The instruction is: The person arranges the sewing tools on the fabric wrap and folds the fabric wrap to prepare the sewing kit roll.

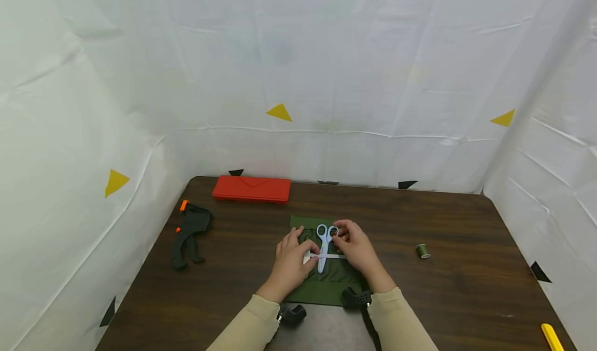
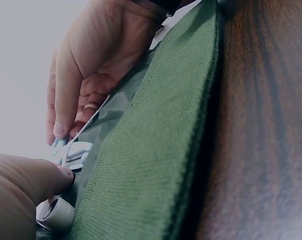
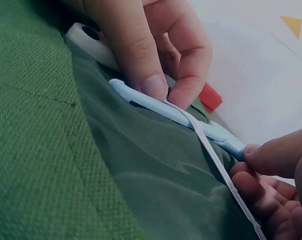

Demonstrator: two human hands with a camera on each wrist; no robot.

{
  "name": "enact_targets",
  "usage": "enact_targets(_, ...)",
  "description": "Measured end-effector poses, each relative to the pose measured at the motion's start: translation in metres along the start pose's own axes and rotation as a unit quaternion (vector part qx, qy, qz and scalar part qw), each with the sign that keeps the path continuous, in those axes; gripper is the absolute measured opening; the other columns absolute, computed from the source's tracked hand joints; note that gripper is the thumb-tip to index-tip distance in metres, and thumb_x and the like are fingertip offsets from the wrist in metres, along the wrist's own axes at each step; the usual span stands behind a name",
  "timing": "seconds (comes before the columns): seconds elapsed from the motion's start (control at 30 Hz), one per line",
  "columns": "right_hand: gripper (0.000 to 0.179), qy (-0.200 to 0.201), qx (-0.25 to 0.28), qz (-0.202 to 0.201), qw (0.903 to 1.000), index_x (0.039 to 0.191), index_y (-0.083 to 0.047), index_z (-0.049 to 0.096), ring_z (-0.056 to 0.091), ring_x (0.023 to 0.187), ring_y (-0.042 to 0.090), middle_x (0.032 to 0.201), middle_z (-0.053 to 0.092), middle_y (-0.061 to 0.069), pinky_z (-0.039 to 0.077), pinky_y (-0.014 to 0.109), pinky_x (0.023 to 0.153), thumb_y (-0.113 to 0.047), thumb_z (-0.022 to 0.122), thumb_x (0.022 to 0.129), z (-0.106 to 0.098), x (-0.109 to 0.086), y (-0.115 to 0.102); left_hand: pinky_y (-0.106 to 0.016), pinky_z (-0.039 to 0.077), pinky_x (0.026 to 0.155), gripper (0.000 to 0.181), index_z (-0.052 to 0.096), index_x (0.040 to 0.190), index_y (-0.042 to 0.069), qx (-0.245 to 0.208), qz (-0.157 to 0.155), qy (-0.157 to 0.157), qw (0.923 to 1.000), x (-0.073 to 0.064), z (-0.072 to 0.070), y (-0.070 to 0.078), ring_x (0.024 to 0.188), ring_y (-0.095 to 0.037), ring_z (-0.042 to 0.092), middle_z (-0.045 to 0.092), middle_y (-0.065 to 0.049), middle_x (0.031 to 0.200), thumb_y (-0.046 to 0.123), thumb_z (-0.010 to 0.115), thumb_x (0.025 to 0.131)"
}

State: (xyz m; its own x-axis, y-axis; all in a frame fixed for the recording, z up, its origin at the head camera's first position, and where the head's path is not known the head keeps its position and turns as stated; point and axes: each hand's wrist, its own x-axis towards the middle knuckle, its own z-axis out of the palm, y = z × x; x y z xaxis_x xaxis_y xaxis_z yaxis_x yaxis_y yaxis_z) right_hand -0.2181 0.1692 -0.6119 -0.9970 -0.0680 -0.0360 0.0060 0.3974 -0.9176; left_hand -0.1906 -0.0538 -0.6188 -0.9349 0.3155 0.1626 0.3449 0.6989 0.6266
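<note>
Light blue scissors [image 1: 324, 247] lie over a green fabric pouch [image 1: 317, 293], handles toward the far side. A narrow white elastic band [image 3: 220, 167] runs across the pouch and over the scissors' blades. My left hand [image 1: 290, 264] pinches the band beside the blades between thumb and index finger. With thumb and fingers, my right hand [image 1: 358, 250] holds the scissors by a handle loop. Under the left hand sits a small white roll [image 2: 58, 215] with a dark centre, partly hidden by that hand.
At the table's back left lies a red case [image 1: 252, 189]. A black and orange clamp [image 1: 191, 234] is at the left. To the right stand a green thread spool [image 1: 422, 251] and, near the front corner, a yellow object [image 1: 552, 336]. White sheeting encloses the table.
</note>
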Motion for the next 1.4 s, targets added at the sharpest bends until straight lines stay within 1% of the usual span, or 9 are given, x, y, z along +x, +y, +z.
enact_targets(0.17,0.034,-0.001,-0.024,-0.018,0.9996,0.137,-0.003,0.065,0.065,0.084,0.016,0.116,0.058,0.018,0.059,0.025,0.068,-0.002,0.072,0.104,0.001,0.000,0.001,-0.072,0.028,0.125,0.009,0.073,0.103,0.032,0.002,0.003,-0.002,1.0000,0.000,0.001,-0.001,0.164,-0.047,0.030,0.043,-0.019,0.171,0.029,0.081,0.100)
enact_targets(0.3,0.033,-0.003,-0.052,-0.036,0.9980,0.135,-0.002,0.066,0.066,0.088,0.016,0.114,0.058,0.016,0.057,0.024,0.071,-0.003,0.073,0.103,0.001,0.000,0.003,-0.073,0.027,0.125,0.008,0.074,0.104,0.032,-0.001,0.001,-0.001,1.0000,-0.001,0.001,-0.002,0.164,-0.047,0.030,0.043,-0.019,0.171,0.028,0.080,0.101)
enact_targets(0.57,0.019,-0.005,-0.100,-0.049,0.9938,0.121,-0.012,0.080,0.061,0.087,0.016,0.110,0.058,0.010,0.051,0.027,0.074,-0.007,0.074,0.103,0.001,-0.002,0.000,-0.072,0.027,0.126,0.007,0.072,0.104,0.032,0.003,-0.005,-0.006,1.0000,0.000,0.001,0.000,0.164,-0.046,0.029,0.043,-0.018,0.172,0.030,0.079,0.102)
enact_targets(0.87,0.017,-0.015,-0.098,-0.048,0.9939,0.118,-0.015,0.082,0.060,0.089,0.015,0.113,0.063,0.009,0.050,0.028,0.075,-0.010,0.075,0.103,0.001,-0.006,-0.003,-0.072,0.028,0.125,0.009,0.072,0.106,0.030,0.007,0.002,0.002,1.0000,-0.002,0.001,0.000,0.163,-0.049,0.032,0.044,-0.021,0.171,0.027,0.079,0.101)
enact_targets(1.1,0.015,0.018,-0.068,-0.052,0.9962,0.118,-0.014,0.079,0.064,0.091,0.018,0.113,0.066,0.008,0.054,0.030,0.080,-0.011,0.073,0.105,0.003,-0.007,-0.002,-0.072,0.027,0.126,0.009,0.072,0.105,0.029,0.001,0.003,0.001,1.0000,-0.001,0.000,-0.002,0.163,-0.048,0.031,0.044,-0.020,0.171,0.027,0.079,0.101)
enact_targets(1.2,0.013,0.029,-0.046,-0.055,0.9970,0.117,-0.013,0.078,0.065,0.090,0.018,0.113,0.067,0.007,0.054,0.029,0.078,-0.011,0.072,0.105,0.002,-0.007,0.000,-0.075,0.027,0.124,0.008,0.073,0.106,0.027,-0.026,0.005,-0.004,0.9996,0.000,-0.003,-0.004,0.162,-0.049,0.032,0.043,-0.022,0.170,0.024,0.078,0.101)
enact_targets(1.27,0.012,0.030,-0.032,-0.056,0.9974,0.117,-0.012,0.077,0.064,0.088,0.018,0.112,0.067,0.008,0.055,0.027,0.076,-0.011,0.072,0.106,0.002,-0.008,0.001,-0.074,0.030,0.123,0.010,0.074,0.111,0.025,-0.065,-0.007,-0.005,0.9979,0.002,-0.007,-0.007,0.160,-0.049,0.035,0.043,-0.021,0.170,0.023,0.077,0.102)
enact_targets(1.33,0.012,0.030,-0.012,-0.056,0.9979,0.117,-0.011,0.077,0.065,0.087,0.018,0.112,0.066,0.009,0.056,0.027,0.074,-0.010,0.071,0.106,0.001,-0.008,0.002,-0.071,0.035,0.123,0.014,0.074,0.118,0.022,-0.106,-0.017,-0.003,0.9942,0.004,-0.013,-0.014,0.159,-0.045,0.039,0.045,-0.019,0.169,0.021,0.075,0.104)
enact_targets(1.4,0.012,0.030,0.013,-0.055,0.9979,0.118,-0.009,0.076,0.066,0.086,0.019,0.113,0.066,0.012,0.058,0.027,0.071,-0.009,0.070,0.107,0.001,-0.008,0.003,-0.066,0.042,0.121,0.020,0.073,0.125,0.019,-0.128,-0.024,0.003,0.9915,0.007,-0.019,-0.025,0.156,-0.040,0.044,0.048,-0.014,0.167,0.020,0.072,0.106)
